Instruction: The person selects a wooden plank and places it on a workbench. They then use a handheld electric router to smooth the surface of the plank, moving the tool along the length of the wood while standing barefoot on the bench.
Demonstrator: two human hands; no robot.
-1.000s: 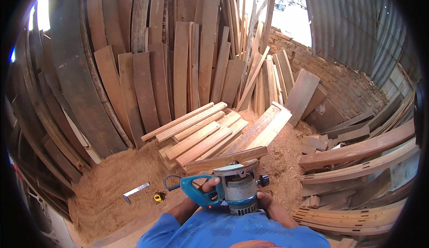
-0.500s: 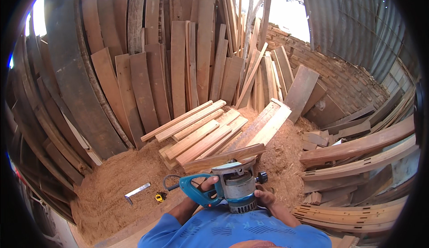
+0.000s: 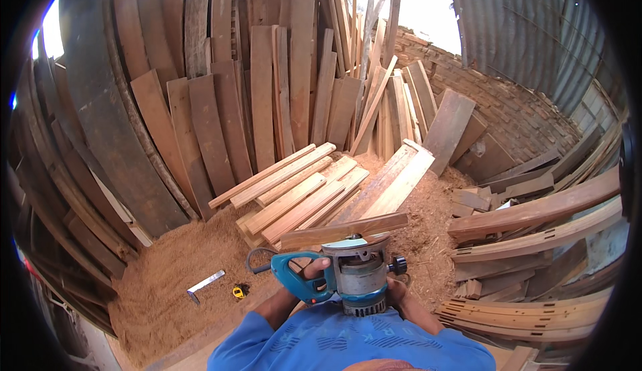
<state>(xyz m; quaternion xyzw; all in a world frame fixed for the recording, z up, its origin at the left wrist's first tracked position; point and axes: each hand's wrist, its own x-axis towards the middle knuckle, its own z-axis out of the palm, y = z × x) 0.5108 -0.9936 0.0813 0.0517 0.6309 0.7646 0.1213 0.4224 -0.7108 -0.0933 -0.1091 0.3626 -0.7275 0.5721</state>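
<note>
A teal and grey wood router [image 3: 362,279] is held close in front of my chest, its base turned away from me. My left hand [image 3: 313,269] wraps round the teal loop handle, thumb on top. On the other side my right hand [image 3: 397,292] grips the router body just below the black knob [image 3: 398,264]; most of its fingers are hidden. Against the base lies a brown wooden strip [image 3: 344,231]; whether it is fixed there or only touches, I cannot tell. The power cord [image 3: 257,262] curls out from the handle's end.
Cut wooden pieces [image 3: 294,200] are stacked ahead on sawdust [image 3: 160,277]. A try square [image 3: 205,284] and a yellow tape measure [image 3: 239,292] lie to the left. Tall planks [image 3: 261,97] lean along the back. Slotted timbers [image 3: 528,317] are piled at the right.
The router and wooden strip have shifted slightly right, and the strip sits more level. My right hand's fingers now show less beside the router. The whole view has moved a little.
</note>
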